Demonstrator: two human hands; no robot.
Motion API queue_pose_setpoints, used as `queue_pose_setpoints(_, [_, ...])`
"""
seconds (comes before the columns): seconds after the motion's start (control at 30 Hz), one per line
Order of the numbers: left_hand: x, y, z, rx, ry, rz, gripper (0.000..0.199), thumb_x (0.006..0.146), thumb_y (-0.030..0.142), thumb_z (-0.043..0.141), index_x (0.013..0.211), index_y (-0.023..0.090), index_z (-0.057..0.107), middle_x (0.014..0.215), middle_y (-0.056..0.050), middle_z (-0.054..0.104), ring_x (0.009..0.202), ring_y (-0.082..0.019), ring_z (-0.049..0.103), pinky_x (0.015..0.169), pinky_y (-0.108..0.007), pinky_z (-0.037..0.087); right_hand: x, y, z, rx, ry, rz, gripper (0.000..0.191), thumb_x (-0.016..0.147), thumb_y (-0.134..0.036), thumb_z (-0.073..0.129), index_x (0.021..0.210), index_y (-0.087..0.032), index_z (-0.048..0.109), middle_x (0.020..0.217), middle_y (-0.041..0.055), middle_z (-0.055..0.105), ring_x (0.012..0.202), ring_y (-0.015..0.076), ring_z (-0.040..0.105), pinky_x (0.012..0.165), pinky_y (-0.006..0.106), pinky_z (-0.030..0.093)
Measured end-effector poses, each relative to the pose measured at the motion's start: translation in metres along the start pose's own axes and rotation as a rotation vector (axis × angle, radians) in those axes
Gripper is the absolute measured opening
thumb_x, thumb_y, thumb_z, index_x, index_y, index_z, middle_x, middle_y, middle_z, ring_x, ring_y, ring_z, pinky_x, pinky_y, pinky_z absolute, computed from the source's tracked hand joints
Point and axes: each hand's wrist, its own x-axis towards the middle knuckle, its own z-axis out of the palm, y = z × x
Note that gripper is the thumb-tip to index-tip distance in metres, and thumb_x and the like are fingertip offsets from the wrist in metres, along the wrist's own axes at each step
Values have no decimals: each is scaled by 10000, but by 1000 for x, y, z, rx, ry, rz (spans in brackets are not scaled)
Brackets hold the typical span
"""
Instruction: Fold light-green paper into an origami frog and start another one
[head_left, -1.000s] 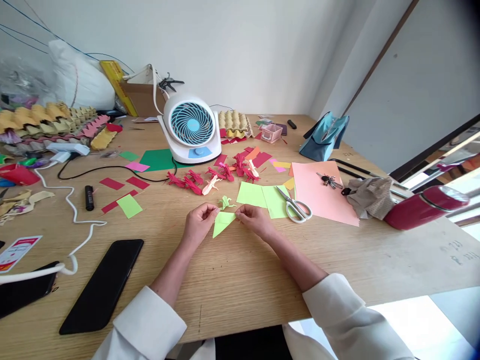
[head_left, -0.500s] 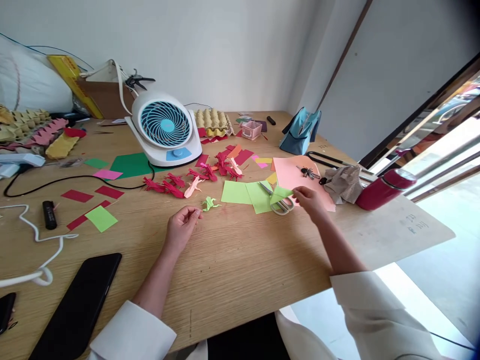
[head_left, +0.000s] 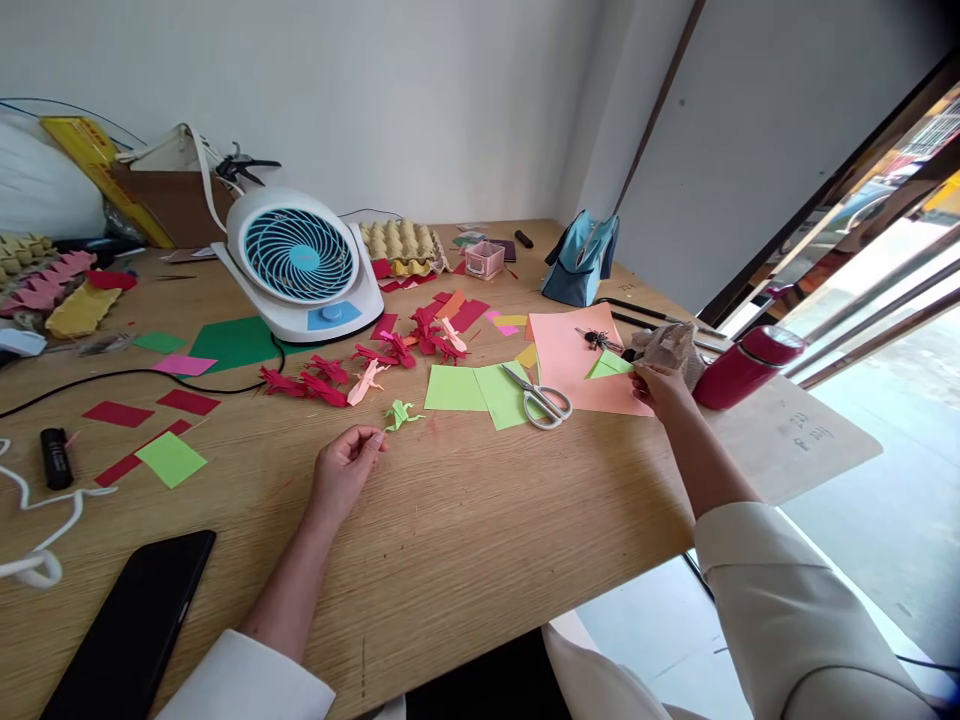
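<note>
My left hand (head_left: 350,462) has its thumb and forefinger pinched at one leg of a small folded light-green paper figure (head_left: 403,414) on the table. On the right, my right hand (head_left: 663,388) pinches a folded light-green paper triangle (head_left: 609,366) over the salmon paper sheet (head_left: 562,350). White-handled scissors (head_left: 546,405) lie partly on light-green paper pieces (head_left: 456,388) between the hands. Folded red figures (head_left: 326,378) and a pale pink one (head_left: 366,383) lie behind my left hand.
A white fan (head_left: 304,262) stands at the back left. A black phone (head_left: 131,625) lies front left. Toward the right are a red bottle (head_left: 750,366), crumpled brown paper (head_left: 667,348), keys (head_left: 600,339) and a blue bag (head_left: 581,260). Egg trays (head_left: 401,245) sit behind.
My right hand has moved right with the green triangle, from over the scissors to the salmon sheet. The view has shifted a little; my left hand remains beside the green figure.
</note>
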Motion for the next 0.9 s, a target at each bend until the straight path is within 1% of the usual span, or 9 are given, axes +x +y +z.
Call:
queue_pose_setpoints(0.13, [-1, 1, -1, 26, -10, -4, 351, 807, 512, 618, 813, 164, 661, 728, -29, 666, 551, -110, 499, 536, -214, 430, 13, -8, 16, -80, 18, -58, 161, 784, -312, 652, 736, -182, 569, 588, 20, 578, 471, 101, 505, 471, 244, 479])
queue_pose_setpoints(0.23, [-2, 1, -1, 46, -7, -5, 356, 807, 514, 615, 811, 162, 665, 731, -32, 664, 561, -115, 505, 541, -218, 434, 32, -20, 22, -196, 35, -135, 154, 785, -307, 644, 748, -165, 598, 604, 25, 584, 476, 104, 487, 466, 245, 442])
queue_pose_setpoints(0.37, [-4, 2, -1, 65, 2, -29, 347, 803, 514, 626, 818, 171, 675, 744, -33, 675, 581, -124, 530, 544, -217, 435, 70, -42, 23, -414, 33, -232, 113, 814, -217, 561, 789, -150, 650, 644, 37, 604, 554, 130, 499, 551, 271, 425])
queue_pose_setpoints(0.47, [-4, 3, -3, 75, -4, -52, 345, 806, 521, 622, 810, 179, 674, 726, -28, 672, 570, -127, 531, 528, -216, 424, 102, -55, 23, -597, 16, -266, 121, 795, -163, 551, 781, -151, 671, 613, 44, 592, 625, 180, 533, 639, 318, 435])
queue_pose_setpoints(0.53, [-5, 4, -4, 86, 0, -58, 345, 806, 525, 619, 805, 184, 672, 717, -24, 667, 560, -127, 524, 520, -217, 418, 121, -60, 23, -705, 0, -285, 149, 779, -128, 546, 807, -156, 689, 647, 59, 612, 695, 213, 564, 715, 353, 439])
queue_pose_setpoints(0.67, [-5, 2, -6, 129, -10, -67, 342, 803, 530, 620, 800, 193, 678, 716, -23, 667, 572, -137, 529, 520, -223, 416, 150, -59, 23, -882, -9, -279, 187, 770, -101, 556, 866, -147, 711, 839, 123, 670, 888, 288, 598, 849, 454, 414])
queue_pose_setpoints(0.77, [-5, 1, -7, 170, -14, -80, 343, 809, 533, 610, 795, 197, 676, 724, -23, 664, 582, -139, 526, 527, -228, 414, 161, -50, 23, -972, 11, -259, 234, 793, -90, 559, 959, -132, 718, 1017, 181, 662, 1022, 333, 583, 910, 507, 382])
queue_pose_setpoints(0.83, [-6, -1, -7, 182, -14, -84, 335, 811, 529, 608, 796, 200, 671, 732, -21, 662, 595, -140, 526, 546, -230, 423, 160, -45, 22, -1006, 17, -266, 309, 812, -79, 551, 1074, -140, 702, 1127, 203, 633, 1070, 334, 569, 931, 496, 370])
queue_pose_setpoints(0.9, [-6, -2, -8, 180, -13, -92, 326, 808, 526, 611, 805, 204, 667, 739, -19, 663, 609, -143, 533, 565, -233, 435, 152, -42, 19, -1029, 24, -345, 380, 852, -77, 509, 1194, -145, 658, 1218, 215, 594, 1082, 308, 556, 938, 456, 362])
